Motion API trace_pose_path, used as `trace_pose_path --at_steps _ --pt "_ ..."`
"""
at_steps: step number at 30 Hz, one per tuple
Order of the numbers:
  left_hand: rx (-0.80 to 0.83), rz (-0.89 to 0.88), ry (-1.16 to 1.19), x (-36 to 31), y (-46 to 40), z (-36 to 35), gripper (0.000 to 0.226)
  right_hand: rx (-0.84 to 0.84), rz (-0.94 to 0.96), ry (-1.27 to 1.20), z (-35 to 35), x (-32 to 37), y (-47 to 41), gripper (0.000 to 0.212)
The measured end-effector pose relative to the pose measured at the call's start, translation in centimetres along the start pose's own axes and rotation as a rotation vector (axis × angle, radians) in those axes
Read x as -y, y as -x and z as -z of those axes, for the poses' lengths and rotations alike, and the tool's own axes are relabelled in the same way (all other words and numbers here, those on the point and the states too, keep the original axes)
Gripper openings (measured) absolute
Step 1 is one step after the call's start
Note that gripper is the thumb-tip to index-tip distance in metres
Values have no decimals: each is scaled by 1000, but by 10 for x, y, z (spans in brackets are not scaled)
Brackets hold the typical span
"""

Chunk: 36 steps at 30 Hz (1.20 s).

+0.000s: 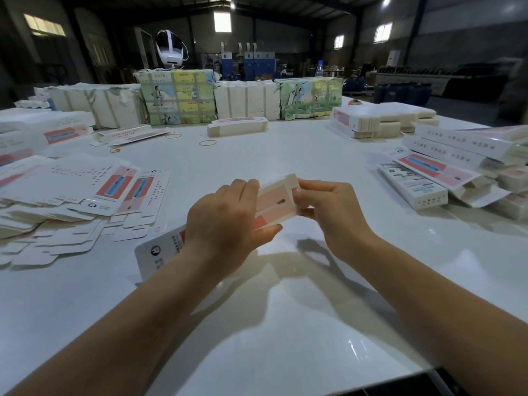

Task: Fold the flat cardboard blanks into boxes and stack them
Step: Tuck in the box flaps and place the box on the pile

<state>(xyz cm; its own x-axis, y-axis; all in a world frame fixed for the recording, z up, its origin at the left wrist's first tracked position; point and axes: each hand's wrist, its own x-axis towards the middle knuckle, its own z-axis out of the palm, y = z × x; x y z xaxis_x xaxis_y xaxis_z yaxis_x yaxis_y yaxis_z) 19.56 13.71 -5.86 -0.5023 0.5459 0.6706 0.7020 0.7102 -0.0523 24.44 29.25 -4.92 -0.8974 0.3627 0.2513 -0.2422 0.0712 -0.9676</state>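
Observation:
I hold a white and pink cardboard box blank (pixel 275 202) above the middle of the white table (pixel 285 324). My left hand (pixel 225 218) grips its left part, fingers over the top and thumb beneath. My right hand (pixel 328 207) pinches the right end near a cream flap. The blank's lower white end (pixel 155 252) sticks out under my left wrist. A spread pile of flat blanks (pixel 71 195) lies at the left. Folded boxes (pixel 445 172) are stacked at the right.
Strapped bundles of blanks (pixel 177 95) line the table's far edge. A small stack (pixel 237 127) and another stack of blanks (pixel 380 118) lie further in. Rubber bands (pixel 207 142) are scattered on the far middle. A dark object (pixel 414 387) sits at the near right edge.

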Motion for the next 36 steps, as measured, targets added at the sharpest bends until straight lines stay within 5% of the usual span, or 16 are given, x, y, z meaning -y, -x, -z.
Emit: trace_pose_path --at_steps 8,17,25,32,36 --pt "25 43 32 4 1 -3 64 -6 234 364 -1 1 3 49" --pt "66 148 -39 -2 1 0 66 -33 397 767 -15 -12 9 19" --pt "99 -8 -76 -5 2 7 65 -21 341 712 0 -6 2 26" --pt "106 -30 -85 -9 3 10 61 -45 556 891 3 -4 6 27" --pt "69 9 -35 -11 0 9 63 -104 424 620 2 -1 2 20"
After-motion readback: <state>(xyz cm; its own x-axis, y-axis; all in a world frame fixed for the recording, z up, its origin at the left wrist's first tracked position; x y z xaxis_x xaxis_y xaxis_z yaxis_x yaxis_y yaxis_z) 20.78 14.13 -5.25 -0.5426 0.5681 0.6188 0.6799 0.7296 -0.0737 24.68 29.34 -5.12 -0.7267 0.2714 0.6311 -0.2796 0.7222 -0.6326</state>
